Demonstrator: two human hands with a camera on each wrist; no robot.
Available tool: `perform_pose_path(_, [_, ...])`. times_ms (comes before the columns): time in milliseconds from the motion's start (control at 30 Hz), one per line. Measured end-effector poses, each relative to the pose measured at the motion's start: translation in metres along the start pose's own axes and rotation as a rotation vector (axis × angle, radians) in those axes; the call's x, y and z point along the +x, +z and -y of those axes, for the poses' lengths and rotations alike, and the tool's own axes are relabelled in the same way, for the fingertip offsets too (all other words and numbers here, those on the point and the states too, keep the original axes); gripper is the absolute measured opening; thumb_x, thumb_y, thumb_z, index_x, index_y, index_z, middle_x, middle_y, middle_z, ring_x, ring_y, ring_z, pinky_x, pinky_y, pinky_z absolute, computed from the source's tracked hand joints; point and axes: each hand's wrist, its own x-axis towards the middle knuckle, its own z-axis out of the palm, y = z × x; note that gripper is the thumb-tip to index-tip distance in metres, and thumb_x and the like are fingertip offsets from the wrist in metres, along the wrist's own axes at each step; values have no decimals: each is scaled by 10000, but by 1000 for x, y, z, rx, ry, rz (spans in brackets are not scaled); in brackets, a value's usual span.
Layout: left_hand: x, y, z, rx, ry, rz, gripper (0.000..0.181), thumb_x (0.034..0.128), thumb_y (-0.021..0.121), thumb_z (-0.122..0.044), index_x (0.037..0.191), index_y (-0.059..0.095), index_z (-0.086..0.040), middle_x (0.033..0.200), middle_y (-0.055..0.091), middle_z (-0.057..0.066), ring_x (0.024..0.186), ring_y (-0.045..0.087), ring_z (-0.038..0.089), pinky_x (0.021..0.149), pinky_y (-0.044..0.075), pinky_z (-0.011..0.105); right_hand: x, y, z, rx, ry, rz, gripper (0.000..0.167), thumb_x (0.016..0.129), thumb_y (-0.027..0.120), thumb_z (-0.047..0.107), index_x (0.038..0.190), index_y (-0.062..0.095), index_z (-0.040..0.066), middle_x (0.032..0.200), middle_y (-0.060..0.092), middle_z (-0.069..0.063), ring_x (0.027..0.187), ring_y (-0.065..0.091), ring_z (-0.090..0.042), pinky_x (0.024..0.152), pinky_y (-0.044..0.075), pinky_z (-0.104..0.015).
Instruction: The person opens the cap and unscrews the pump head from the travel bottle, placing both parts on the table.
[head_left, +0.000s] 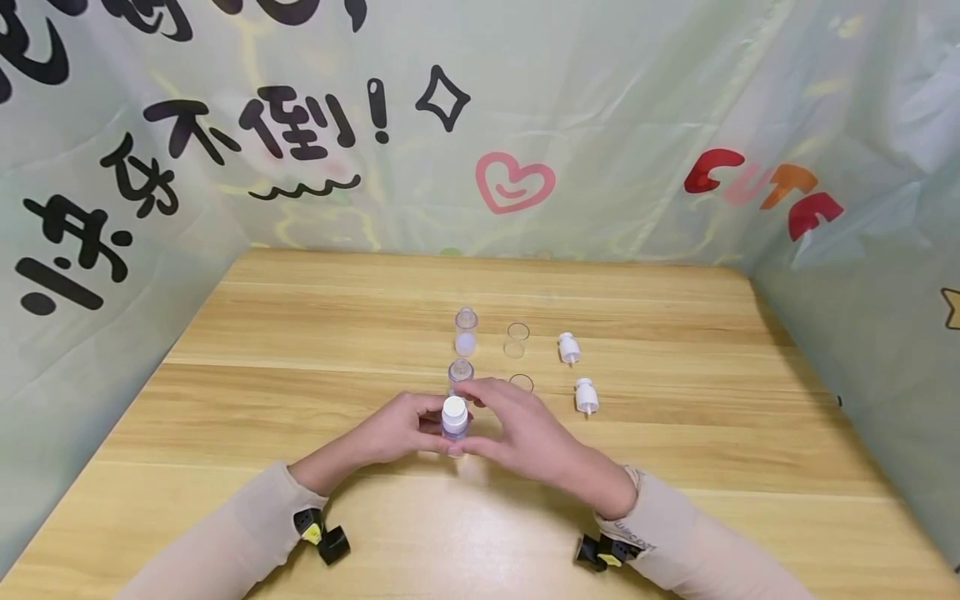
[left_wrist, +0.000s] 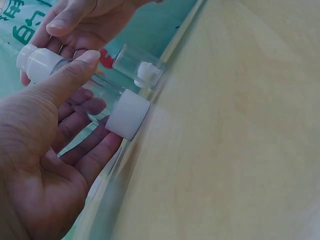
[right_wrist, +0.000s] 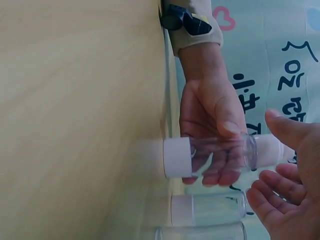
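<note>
My left hand (head_left: pixel 390 427) grips a clear pump bottle (right_wrist: pixel 215 153) with a white base and a white pump top. The bottle stands upright, its base at the tabletop. In the left wrist view the thumb (left_wrist: pixel 75 72) lies across the bottle, with fingers on the other side. My right hand (head_left: pixel 517 427) is beside the white top, its thumb and fingers spread around it. In the right wrist view its fingers (right_wrist: pixel 275 192) look apart from the bottle; whether the thumb touches the top I cannot tell.
Two more clear bottles (head_left: pixel 467 325) (head_left: pixel 460 371) stand behind the held one. Right of them are two clear covers (head_left: pixel 516 346) (head_left: pixel 521 381), one partly hidden by the right hand. Farther right, two white pump heads (head_left: pixel 569 347) (head_left: pixel 587 395) rest on the wooden table (head_left: pixel 675 375).
</note>
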Motion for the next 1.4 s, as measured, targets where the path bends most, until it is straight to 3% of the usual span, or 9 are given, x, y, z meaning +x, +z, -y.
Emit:
perform_pose_path(267, [0, 0, 2, 32, 13, 7, 427, 855, 776, -151, 1240, 643, -21, 1246, 653, 93, 1131, 622, 202, 940, 505, 271, 3, 6, 7, 2, 15, 6, 623, 808, 782, 403, 1307, 575, 92, 1255, 626, -24, 1071, 602, -128, 953, 495, -318])
perform_pose_path(667, [-1, 1, 3, 10, 13, -12, 372, 844, 791, -172, 1183, 684, -62, 1163, 692, 52, 1030, 662, 150, 874, 545, 275, 6, 12, 8, 23, 19, -69, 438, 813, 797, 292, 1180, 653, 101, 1121, 689, 3, 960, 640, -86, 875, 526, -247])
perform_pose_path(900, [0, 2, 4, 5, -11, -17, 364, 838, 793, -145, 1175, 689, -56, 1190, 683, 71, 1052, 657, 163, 881, 539, 267, 8, 11, 5, 125, 42, -54, 376, 802, 805, 260, 1132, 693, 116, 1077, 706, 32, 942, 646, -60, 860, 537, -256])
perform_pose_path(1167, [0, 2, 4, 63, -24, -32, 296, 826, 807, -191, 1079, 717, -67, 1071, 718, 41, 997, 672, 153, 859, 543, 247, 10, 7, 4, 203, 85, -22, 372, 784, 817, 210, 1127, 712, 110, 1049, 720, 24, 931, 656, -53, 852, 533, -218])
perform_pose_path(1400, [0, 1, 2, 76, -38, -38, 279, 827, 803, -186, 1074, 720, -86, 1045, 721, 20, 954, 675, 138, 837, 553, 254, 12, 3, 1, 242, 106, 40, 330, 805, 802, 221, 1115, 723, 141, 1027, 728, 43, 949, 667, -66, 839, 557, -280])
